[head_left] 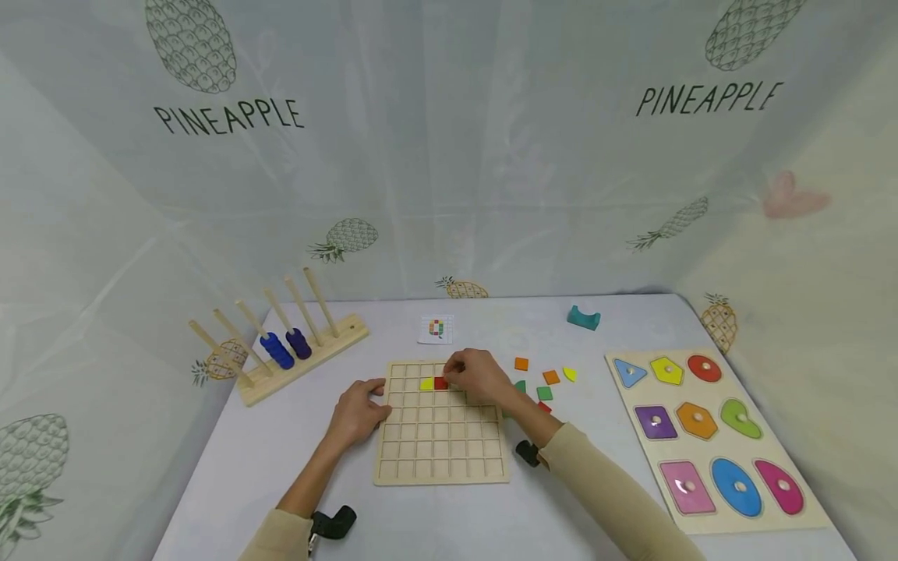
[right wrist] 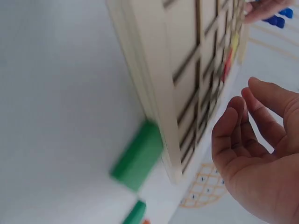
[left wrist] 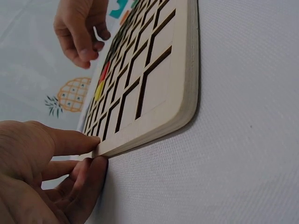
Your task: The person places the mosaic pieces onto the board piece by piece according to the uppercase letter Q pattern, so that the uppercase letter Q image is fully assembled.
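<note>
A square wooden grid board [head_left: 442, 452] lies on the table. My left hand [head_left: 356, 415] holds its left edge, and in the left wrist view the fingertips meet at the rim. A yellow square tile [head_left: 426, 383] and a red tile [head_left: 440, 383] sit side by side in an upper row. Just right of the red tile, my right hand [head_left: 479, 375] hovers over the board. Its fingers [right wrist: 225, 128] are loosely bent in the right wrist view, with nothing visible between them. Above the board lies a small pattern card [head_left: 436, 329].
Loose orange [head_left: 521, 364], green [head_left: 544, 393] and yellow [head_left: 570, 374] tiles lie right of the board. A pegged wooden stand [head_left: 316, 354] with blue and purple beads is at left. A shape puzzle [head_left: 673, 467] lies at right, a teal curved piece [head_left: 584, 318] at the back.
</note>
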Demonstrator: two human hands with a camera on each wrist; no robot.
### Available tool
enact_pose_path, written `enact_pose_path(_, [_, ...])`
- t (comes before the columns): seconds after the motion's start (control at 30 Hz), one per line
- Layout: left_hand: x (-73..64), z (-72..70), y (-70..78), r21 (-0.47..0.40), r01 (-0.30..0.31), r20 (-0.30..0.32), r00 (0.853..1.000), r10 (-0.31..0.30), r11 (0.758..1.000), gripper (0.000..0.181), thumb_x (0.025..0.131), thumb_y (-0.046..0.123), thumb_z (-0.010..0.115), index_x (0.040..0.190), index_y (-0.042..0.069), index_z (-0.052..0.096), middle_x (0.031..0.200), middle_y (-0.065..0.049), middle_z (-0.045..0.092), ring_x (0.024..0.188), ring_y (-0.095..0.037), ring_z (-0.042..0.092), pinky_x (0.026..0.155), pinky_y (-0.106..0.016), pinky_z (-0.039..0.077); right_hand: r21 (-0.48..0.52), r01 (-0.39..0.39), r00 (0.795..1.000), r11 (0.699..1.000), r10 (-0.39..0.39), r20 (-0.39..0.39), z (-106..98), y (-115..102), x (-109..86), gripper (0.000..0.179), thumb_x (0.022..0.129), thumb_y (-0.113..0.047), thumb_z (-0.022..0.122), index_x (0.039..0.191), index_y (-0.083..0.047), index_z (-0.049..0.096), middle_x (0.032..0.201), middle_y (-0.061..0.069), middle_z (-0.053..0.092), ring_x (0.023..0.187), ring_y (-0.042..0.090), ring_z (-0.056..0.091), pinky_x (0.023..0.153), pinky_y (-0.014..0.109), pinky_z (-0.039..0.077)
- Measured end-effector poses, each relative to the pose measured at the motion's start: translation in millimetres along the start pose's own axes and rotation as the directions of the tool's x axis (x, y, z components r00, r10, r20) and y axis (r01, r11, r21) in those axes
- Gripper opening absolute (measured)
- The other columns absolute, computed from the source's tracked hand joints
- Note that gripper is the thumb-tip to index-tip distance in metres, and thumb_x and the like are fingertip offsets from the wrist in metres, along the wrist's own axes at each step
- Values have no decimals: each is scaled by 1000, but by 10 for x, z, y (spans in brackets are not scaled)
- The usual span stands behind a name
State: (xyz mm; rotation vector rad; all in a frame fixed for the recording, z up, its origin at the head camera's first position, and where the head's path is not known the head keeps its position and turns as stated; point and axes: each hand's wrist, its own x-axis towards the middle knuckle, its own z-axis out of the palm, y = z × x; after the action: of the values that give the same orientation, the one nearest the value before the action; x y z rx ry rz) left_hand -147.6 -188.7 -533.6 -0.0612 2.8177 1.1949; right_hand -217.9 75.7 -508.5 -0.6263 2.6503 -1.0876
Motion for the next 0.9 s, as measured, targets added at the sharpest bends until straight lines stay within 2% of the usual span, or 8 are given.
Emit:
enact_pose_path(0.23, [26, 18, -1, -10, -6, 12, 1000, 6, 1000, 59, 82, 12, 79, 136, -1, 60, 112, -9, 63, 78, -11, 66, 65, -30, 50, -53, -78, 997, 996, 76, -25, -334, 126, -142, 8, 95, -19, 70, 99, -14, 75, 88, -5, 67, 81, 12, 59, 74, 31, 51])
enact_pose_path(0.53, [26, -33, -5, -24, 18, 28, 999, -18, 1000, 61, 82, 11, 78, 138, -2, 58, 114, -10, 62, 74, -9, 66, 63, -29, 50, -71, -111, 993, 991, 108, -48, -816, 474, -422, 14, 94, -17, 69, 104, -8, 74, 94, 2, 69, 88, 19, 62, 71, 33, 52])
enact_pose_path(0.9, [15, -29, 9, -11, 8, 33, 999, -8, 1000, 60, 81, 11, 78, 137, -2, 59, 111, -9, 63, 75, -10, 67, 64, -30, 50, -123, -241, 970, 963, 233, -70, -1216, 993, -713, 19, 94, -14, 67, 109, -4, 72, 99, 9, 67, 89, 24, 59, 74, 34, 52])
